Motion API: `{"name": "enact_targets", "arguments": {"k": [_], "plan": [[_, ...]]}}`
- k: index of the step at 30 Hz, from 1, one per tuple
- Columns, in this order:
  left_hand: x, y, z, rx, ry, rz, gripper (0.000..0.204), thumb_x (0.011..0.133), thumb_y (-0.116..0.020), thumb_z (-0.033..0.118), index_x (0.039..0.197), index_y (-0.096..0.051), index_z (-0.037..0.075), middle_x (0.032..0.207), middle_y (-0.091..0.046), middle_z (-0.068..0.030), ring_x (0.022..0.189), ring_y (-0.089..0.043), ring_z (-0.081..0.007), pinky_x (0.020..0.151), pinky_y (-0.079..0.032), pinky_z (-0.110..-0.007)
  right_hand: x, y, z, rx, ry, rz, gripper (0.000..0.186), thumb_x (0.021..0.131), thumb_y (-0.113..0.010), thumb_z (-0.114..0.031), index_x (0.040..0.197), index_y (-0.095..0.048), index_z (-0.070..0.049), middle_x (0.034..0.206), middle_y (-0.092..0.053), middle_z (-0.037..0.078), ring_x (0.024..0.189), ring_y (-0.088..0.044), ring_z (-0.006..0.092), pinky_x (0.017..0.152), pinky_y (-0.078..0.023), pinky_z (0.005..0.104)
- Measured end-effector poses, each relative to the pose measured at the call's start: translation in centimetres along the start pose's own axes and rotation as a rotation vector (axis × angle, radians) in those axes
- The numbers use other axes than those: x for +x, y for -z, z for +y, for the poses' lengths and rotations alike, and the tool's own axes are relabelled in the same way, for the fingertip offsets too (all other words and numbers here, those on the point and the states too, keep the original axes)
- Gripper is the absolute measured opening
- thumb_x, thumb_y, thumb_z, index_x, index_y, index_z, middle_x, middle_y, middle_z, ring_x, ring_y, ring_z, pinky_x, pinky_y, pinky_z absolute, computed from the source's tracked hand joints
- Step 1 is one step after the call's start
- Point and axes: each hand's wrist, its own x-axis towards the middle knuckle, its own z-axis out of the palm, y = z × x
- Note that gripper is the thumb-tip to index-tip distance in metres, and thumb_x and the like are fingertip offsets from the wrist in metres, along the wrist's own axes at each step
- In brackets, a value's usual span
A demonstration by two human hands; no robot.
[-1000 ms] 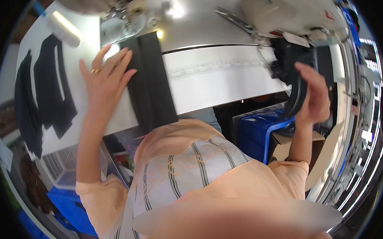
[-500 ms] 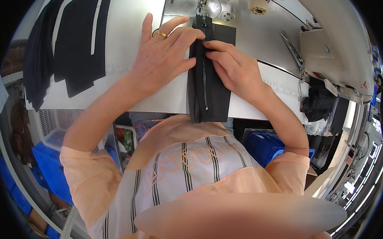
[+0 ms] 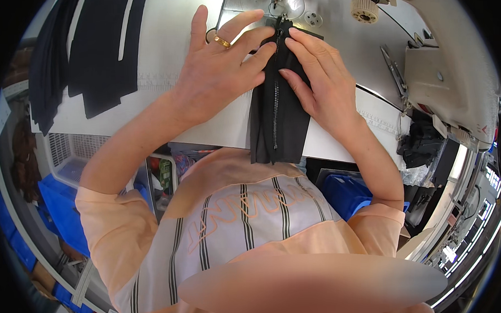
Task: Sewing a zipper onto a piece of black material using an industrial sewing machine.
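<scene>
A black fabric strip (image 3: 296, 130) with a metal-toothed zipper (image 3: 276, 114) down its length lies on the white table, its far end at the sewing machine's presser foot (image 3: 280, 10). My left hand (image 3: 217, 72), a gold ring on one finger, rests along the strip's left edge. Its fingers are spread, with fingertips touching the cloth near the far end. My right hand (image 3: 326, 79) lies on the right side of the strip, fingers stretched toward the presser foot and thumb apart beside the zipper. Both hands partly cover the cloth.
Black cut fabric pieces (image 3: 101, 62) lie at the table's left. On the right stands the sewing machine (image 3: 449, 89), with thread snips (image 3: 392, 69) beside it and a dark bundle (image 3: 421, 142) nearer. A white basket (image 3: 76, 154) and blue bins (image 3: 65, 212) are below the table.
The strip's far end has shifted slightly right and away, up to the presser foot. My right hand has gone from pinching at the zipper to lying flatter, fingers extended. My left hand has followed forward.
</scene>
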Motion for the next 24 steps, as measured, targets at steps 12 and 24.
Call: {"name": "enact_targets", "arguments": {"k": [12, 24], "plan": [[0.6, -0.9, -0.9, 0.014, -0.139, 0.005, 0.019, 0.084, -0.061, 0.015, 0.101, -0.067, 0.012, 0.111, -0.066, -0.0054, 0.093, -0.066, -0.0156, 0.107, -0.023, -0.066, -0.2, -0.3, 0.8, -0.149, 0.041, -0.037, 0.04, 0.078, -0.075, -0.017, 0.114, -0.063, -0.004, 0.12, -0.063, 0.006, 0.109, -0.061, 0.0257, 0.089, -0.053, 0.0341], [0.6, -1.5, -1.2, 0.07, -0.18, 0.146, 0.013, 0.081, -0.064, 0.014, 0.093, -0.07, 0.013, 0.101, -0.07, 0.001, 0.084, -0.066, -0.0143, 0.104, -0.033, -0.055, -0.2, -0.7, 1.2, -0.101, 0.076, 0.055, 0.034, 0.08, -0.074, -0.015, 0.111, -0.064, -0.005, 0.116, -0.065, 0.007, 0.104, -0.062, 0.026, 0.085, -0.053, 0.0334]]}}
